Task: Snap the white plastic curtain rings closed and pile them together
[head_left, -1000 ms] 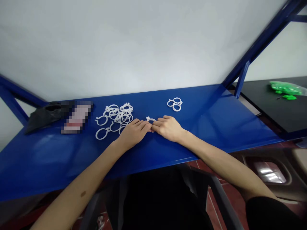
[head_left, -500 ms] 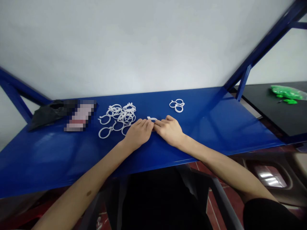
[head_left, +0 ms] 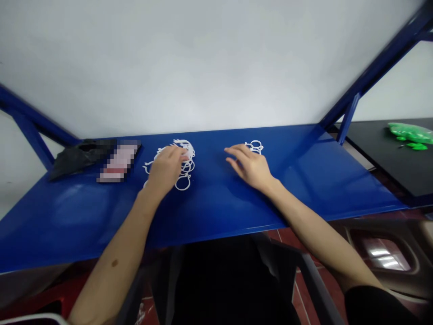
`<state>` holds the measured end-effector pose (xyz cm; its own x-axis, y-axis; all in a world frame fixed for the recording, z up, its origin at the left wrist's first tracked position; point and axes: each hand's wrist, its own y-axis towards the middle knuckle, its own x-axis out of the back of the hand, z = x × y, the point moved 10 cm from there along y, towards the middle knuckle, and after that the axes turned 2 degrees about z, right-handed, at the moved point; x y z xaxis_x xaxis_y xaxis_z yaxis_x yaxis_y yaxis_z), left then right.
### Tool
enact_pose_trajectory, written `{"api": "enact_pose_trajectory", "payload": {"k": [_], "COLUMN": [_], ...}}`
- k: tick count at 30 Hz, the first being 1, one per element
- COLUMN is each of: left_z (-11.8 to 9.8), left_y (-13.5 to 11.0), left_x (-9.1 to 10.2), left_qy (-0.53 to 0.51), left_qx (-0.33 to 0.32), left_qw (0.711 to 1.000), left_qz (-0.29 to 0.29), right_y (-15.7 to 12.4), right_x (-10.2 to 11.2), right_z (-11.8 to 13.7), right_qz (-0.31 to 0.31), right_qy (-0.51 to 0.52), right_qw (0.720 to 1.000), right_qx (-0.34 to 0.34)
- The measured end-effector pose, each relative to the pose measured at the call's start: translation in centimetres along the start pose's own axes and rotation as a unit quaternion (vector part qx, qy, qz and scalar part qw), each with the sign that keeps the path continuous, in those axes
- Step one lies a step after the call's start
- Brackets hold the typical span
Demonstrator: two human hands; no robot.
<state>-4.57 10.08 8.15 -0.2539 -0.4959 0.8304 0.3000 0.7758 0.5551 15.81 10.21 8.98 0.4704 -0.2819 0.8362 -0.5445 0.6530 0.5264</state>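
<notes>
My left hand [head_left: 166, 168] is over a pile of white plastic rings [head_left: 182, 182] on the left of the blue table. Its thumb and fingers are pinched around a white ring [head_left: 185, 145] at the top of the pile, which looks smeared by motion. Each ring has a small tab or clasp on its edge. My right hand [head_left: 249, 168] hovers over the table with thumb and fingers apart and nothing between them. Just behind it, partly hidden by the fingers, lies a small group of white rings [head_left: 256, 145].
On the blue table [head_left: 216, 207], a black bag [head_left: 79, 155] and a blurred-out flat pinkish object [head_left: 119, 162] lie at the left. Blue frame bars [head_left: 350, 115] rise at both sides. Beyond, a black table [head_left: 382, 158] carries a green bag [head_left: 411, 133].
My hands have parted from the ring they both held in the middle. The left moved left to the pile; the right moved slightly right and opened. The middle ring is gone from there.
</notes>
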Motion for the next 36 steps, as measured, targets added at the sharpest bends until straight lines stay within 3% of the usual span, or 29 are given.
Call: {"api": "enact_pose_trajectory", "payload": {"k": [3,5,7,11,14,21,27,32,36], "left_z": [4.5,6.3,7.3,7.7,7.5,6.6,3.2,1.5,0.1], "left_y": [-0.3,-0.7,-1.2,-1.6,-1.6,-0.9,-0.3,-0.2,-0.1], "left_x": [1.0,0.6,-0.2,-1.1,-1.1,2.8,1.5,0.8,0.7], "left_qy": [0.063,0.095,0.12,0.136,0.129,0.121,0.057,0.03,0.007], "left_qx": [0.078,0.105,0.117,0.113,0.116,0.154,0.032,0.005,-0.01], "left_qw": [0.994,0.983,0.973,0.972,0.975,0.981,0.998,1.0,1.0], "left_qz": [0.05,0.114,0.157,0.154,0.136,0.0,0.004,0.007,0.001], "right_y": [-0.1,-0.5,-1.0,-1.8,-1.8,-1.2,-1.6,-1.7,-1.2], "right_x": [0.3,0.1,0.0,-0.1,0.0,-0.1,-2.4,-2.5,-2.8], "right_z": [-5.4,-8.4,-11.0,-13.6,-13.7,-11.9,-11.7,-11.1,-8.7], "right_qz": [0.011,0.034,0.051,0.066,0.072,0.089,0.187,0.203,0.205], "right_qy": [-0.039,-0.07,-0.095,-0.108,-0.097,-0.098,-0.089,-0.07,-0.029], "right_qw": [0.989,0.978,0.966,0.955,0.957,0.96,0.953,0.954,0.969], "right_qx": [-0.141,-0.195,-0.235,-0.267,-0.266,-0.246,-0.223,-0.208,-0.136]}}
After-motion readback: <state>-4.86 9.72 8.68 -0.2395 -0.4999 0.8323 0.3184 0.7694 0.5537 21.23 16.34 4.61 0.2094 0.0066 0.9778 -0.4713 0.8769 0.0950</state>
